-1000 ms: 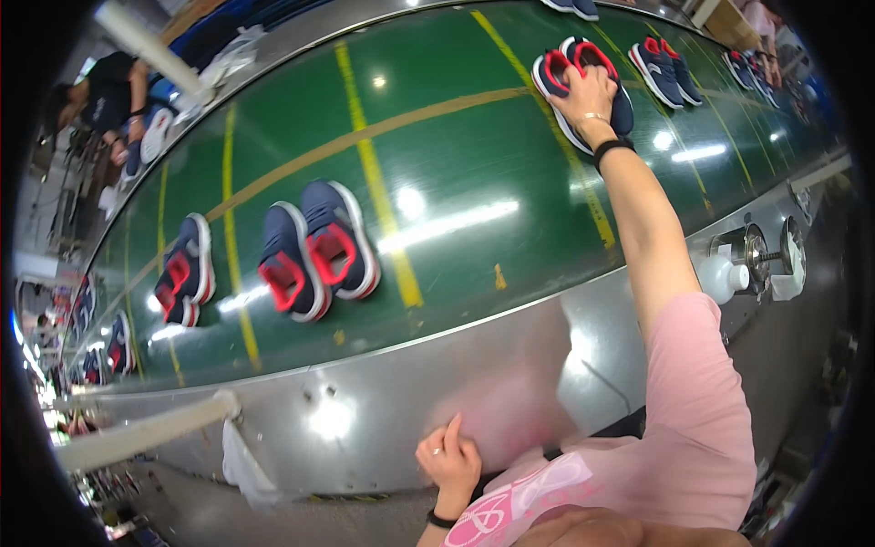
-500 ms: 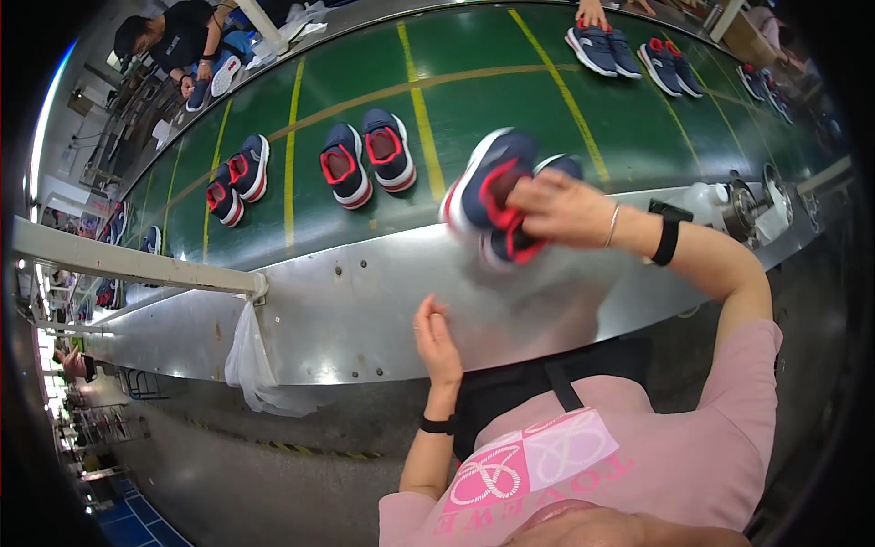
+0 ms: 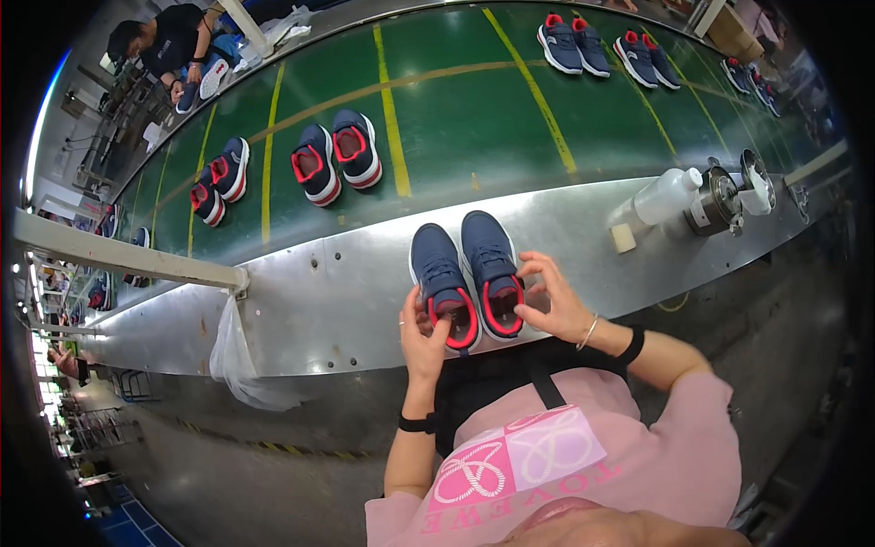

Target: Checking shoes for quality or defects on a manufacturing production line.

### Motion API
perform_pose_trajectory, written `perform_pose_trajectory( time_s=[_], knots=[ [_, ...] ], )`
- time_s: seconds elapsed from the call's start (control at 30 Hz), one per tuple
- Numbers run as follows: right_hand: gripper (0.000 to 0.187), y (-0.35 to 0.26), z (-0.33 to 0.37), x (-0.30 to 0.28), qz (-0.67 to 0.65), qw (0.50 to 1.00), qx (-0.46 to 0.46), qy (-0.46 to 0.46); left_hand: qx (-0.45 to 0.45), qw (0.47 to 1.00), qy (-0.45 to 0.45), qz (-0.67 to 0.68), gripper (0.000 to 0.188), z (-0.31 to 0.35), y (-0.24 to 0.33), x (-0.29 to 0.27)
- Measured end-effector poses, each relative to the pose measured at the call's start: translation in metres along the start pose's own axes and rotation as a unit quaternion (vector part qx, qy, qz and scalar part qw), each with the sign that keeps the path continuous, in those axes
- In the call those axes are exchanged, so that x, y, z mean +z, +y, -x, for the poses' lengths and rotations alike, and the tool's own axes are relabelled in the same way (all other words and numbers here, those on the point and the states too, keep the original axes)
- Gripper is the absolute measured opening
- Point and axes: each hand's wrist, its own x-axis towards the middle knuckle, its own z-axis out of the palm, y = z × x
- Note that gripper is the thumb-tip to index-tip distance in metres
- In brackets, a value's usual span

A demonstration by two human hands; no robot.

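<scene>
A pair of navy sneakers with red collar linings and white soles rests on the metal ledge before me, toes pointing away. My left hand [image 3: 424,339] is at the heel of the left sneaker [image 3: 436,260], thumb over the collar and fingers along the outer side. Beside the right sneaker [image 3: 490,246] is my right hand [image 3: 554,301], its fingers apart and curved; the thumb and a fingertip reach the shoe's side and collar edge. The shoes' soles are mostly hidden beneath them.
Beyond the ledge [image 3: 301,319] runs a green conveyor belt [image 3: 437,118] with yellow lines, carrying more sneaker pairs [image 3: 335,157]. A white bottle [image 3: 670,196], a metal pot [image 3: 715,201] and a yellowish block [image 3: 622,238] stand right. A white rail [image 3: 128,255] crosses left. Another person [image 3: 173,46] works across the belt.
The sneakers in my right hand have come off the belt's near edge onto the ledge, side by side. My left hand has moved up to the left shoe. Another person's hand left a far pair.
</scene>
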Motion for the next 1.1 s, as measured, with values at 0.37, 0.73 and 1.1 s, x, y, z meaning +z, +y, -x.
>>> perform_pose_trajectory(
  time_s=[0.37,0.73,1.1],
  knots=[
    [0.050,0.050,0.019,0.023,-0.584,0.718,0.349,0.143,-0.184,0.956,-0.061,0.218,0.059,-0.001,-0.005,-0.007],
    [0.058,0.077,0.047,0.028,-0.737,0.589,0.331,0.040,-0.230,0.868,-0.153,0.412,0.052,0.010,-0.049,0.031],
    [0.072,0.075,0.041,0.023,-0.714,0.604,0.351,0.044,-0.267,0.841,-0.100,0.460,0.053,0.008,-0.040,0.035]
  ],
)
